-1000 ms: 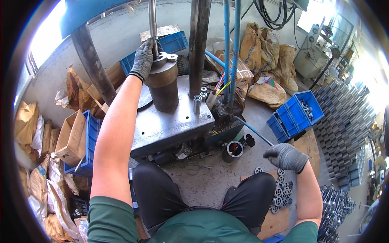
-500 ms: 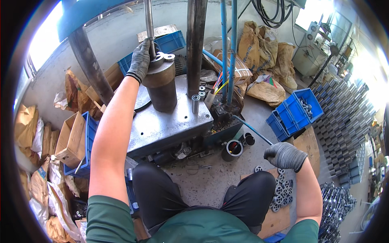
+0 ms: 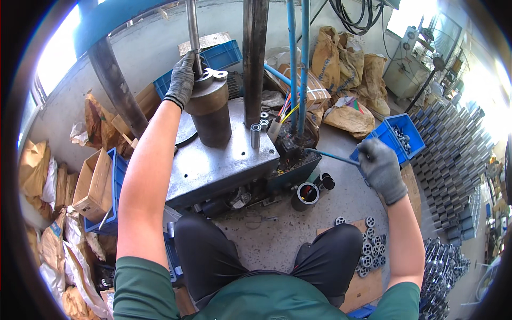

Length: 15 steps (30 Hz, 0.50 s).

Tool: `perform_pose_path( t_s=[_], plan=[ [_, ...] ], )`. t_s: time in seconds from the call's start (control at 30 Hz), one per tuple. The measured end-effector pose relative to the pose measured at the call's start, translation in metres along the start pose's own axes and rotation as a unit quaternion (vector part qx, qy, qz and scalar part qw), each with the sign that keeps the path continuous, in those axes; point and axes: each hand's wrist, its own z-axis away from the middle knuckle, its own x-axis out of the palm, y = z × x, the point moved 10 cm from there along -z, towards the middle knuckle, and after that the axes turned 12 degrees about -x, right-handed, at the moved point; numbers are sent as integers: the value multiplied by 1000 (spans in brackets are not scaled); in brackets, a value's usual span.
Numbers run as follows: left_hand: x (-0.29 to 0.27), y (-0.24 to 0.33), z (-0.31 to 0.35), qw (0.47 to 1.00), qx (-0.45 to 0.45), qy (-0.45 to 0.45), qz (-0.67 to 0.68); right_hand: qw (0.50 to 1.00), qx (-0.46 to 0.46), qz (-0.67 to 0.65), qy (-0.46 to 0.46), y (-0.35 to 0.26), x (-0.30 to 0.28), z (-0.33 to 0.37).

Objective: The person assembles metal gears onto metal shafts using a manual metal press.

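Observation:
My left hand (image 3: 182,82), in a grey glove, is closed round a narrow metal tube (image 3: 197,65) standing under the upright steel rod (image 3: 192,26). That tube is on top of a thick dark steel cylinder (image 3: 214,125), and the fingers partly hide it. Beside it on the cylinder's top lie flat metal rings (image 3: 220,75). My right hand (image 3: 381,168), also gloved, grips the end of a long blue lever (image 3: 333,156) running from the press's base. The steel bed (image 3: 213,173) carries the cylinder and a short bearing-ended metal tube (image 3: 255,136).
Blue bins (image 3: 405,136) of metal parts stand right, before stacked grey tubes (image 3: 450,165). A dark round container (image 3: 306,196) sits on the floor. Several spoked metal discs (image 3: 368,248) lie by my right knee. Brown sacks (image 3: 326,58) lean at the back; a cardboard box (image 3: 93,184) stands left.
My right hand has risen, lifting the lever's end away from me. My left hand stays on the tube under the rod.

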Motion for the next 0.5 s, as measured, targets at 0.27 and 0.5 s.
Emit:
perform_pose_path(
  t_s=[0.27, 0.5],
  plan=[
    [14, 2, 5, 1000, -10, 5, 26, 985, 79, 115, 105, 52, -28, -97],
    [4, 18, 18, 995, 69, 70, -10, 967, 204, 151, -1, 95, -15, -131]
  ],
)
